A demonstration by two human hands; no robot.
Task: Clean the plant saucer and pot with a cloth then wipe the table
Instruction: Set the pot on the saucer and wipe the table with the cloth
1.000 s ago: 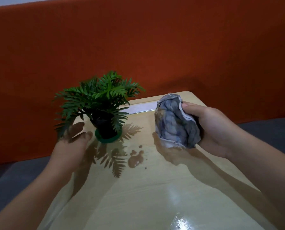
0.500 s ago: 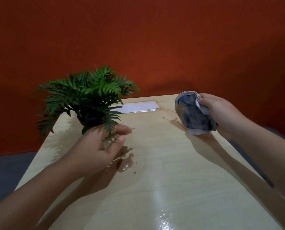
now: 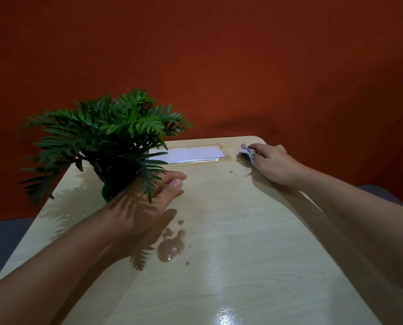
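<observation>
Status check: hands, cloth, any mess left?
Left hand grips pot. Right hand presses cloth on table, far corner. Brown puddle unwiped.

On the glossy pale wooden table [image 3: 254, 266], the dark pot of green fern-like leaves [image 3: 116, 172] stands at the far left, with the left hand [image 3: 144, 202] just in front of it, against its near side. A brown muddy puddle [image 3: 171, 247] lies nearer, right of that wrist. A flat white taped sheet [image 3: 188, 154] lies along the far edge, behind the pot's right. At the far right corner, the right hand [image 3: 273, 163] rests on a crumpled grey cloth [image 3: 247, 152].
</observation>
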